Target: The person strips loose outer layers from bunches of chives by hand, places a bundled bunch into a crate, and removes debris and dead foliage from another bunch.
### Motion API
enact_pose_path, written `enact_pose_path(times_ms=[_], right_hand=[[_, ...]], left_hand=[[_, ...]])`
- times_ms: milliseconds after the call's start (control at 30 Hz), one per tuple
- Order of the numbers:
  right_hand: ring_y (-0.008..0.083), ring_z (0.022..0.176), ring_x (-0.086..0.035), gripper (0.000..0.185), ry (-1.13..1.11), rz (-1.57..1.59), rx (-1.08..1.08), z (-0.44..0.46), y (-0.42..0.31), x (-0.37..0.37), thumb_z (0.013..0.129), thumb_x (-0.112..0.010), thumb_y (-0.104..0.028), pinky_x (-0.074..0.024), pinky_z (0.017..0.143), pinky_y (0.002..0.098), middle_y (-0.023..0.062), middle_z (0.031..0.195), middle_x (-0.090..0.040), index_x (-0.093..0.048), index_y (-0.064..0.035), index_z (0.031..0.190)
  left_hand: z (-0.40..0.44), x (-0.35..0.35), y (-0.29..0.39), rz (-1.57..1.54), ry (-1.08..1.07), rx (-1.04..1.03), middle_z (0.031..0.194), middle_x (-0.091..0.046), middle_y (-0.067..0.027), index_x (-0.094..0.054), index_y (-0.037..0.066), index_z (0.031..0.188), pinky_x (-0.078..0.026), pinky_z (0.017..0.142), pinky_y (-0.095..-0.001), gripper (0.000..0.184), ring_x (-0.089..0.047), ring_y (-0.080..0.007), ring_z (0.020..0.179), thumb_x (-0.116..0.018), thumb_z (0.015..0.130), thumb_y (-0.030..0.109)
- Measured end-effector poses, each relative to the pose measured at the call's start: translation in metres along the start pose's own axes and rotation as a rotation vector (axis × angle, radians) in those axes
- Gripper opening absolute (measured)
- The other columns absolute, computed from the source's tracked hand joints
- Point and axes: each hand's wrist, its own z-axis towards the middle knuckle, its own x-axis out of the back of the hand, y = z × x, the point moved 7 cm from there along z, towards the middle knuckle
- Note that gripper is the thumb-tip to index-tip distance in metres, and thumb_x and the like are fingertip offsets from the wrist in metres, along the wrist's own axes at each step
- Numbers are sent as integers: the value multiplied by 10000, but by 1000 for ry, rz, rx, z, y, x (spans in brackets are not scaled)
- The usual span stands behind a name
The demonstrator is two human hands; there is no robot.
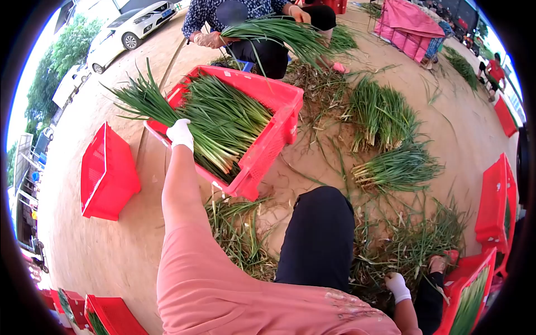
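Note:
My left hand (180,134), in a white glove, is closed round a bunch of garlic chives (146,100) at the left side of a red plastic crate (279,137). The leaf tips stick out past the crate's rim, and the pale stalk ends lie inside. More chives (226,109) fill the crate, laid side by side. Low on the right, my right hand (397,286), also gloved, hangs beside my lower leg, close to loose leaf trimmings (413,245). Its fingers are partly hidden, so I cannot tell what they hold, if anything.
Opposite me, a seated person holds a chive bunch (279,34). Chive piles (382,114) and another bundle (399,166) lie on the ground right of the crate. A red crate (109,173) stands left; further crates (494,204) line the right. White cars (131,30) are parked behind.

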Motion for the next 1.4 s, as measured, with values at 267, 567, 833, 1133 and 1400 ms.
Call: enact_pose_path(times_ms=[267,567,833,1133,1400], right_hand=[[344,867,-600,256,-13,58,-40,8,-9,3,769,-563,-251,-471,781,398,191,881,-632,-662,-58,903],[364,860,-583,288,-28,39,92,28,-74,20,792,-505,-296,-462,762,435,187,885,-623,-649,-73,904],[337,858,-598,294,-51,104,259,47,-123,-13,816,-491,-307,-470,778,403,165,903,-633,-644,-93,946],[338,752,-607,233,192,291,191,37,-75,45,805,-519,-261,-484,670,423,154,781,-630,-631,-84,908],[332,766,-604,254,245,340,123,47,-64,72,813,-513,-274,-482,683,420,155,802,-629,-630,-78,923]], left_hand=[[-2,2,-118,618,-373,418,819,-525,-194,-512,43,1178,-413,683,-611,711,-475,-304,717,-674,669,512],[-191,-151,23,640,-537,-933,965,-605,-211,-462,-77,1159,-460,770,-338,541,-595,-277,836,-678,721,153],[-528,-245,-190,1355,-1743,-790,1315,-396,-234,-190,-20,1373,-324,1014,-346,1078,-395,-332,1220,-719,592,503],[-613,-245,-301,1620,-1518,-794,1462,-109,-183,176,17,1368,-101,1070,-522,1400,-36,-303,1365,-812,491,482],[-623,-224,-326,1214,-1419,-797,1113,-491,-228,-335,-23,1263,-453,852,-379,767,-538,-367,979,-685,612,182]])
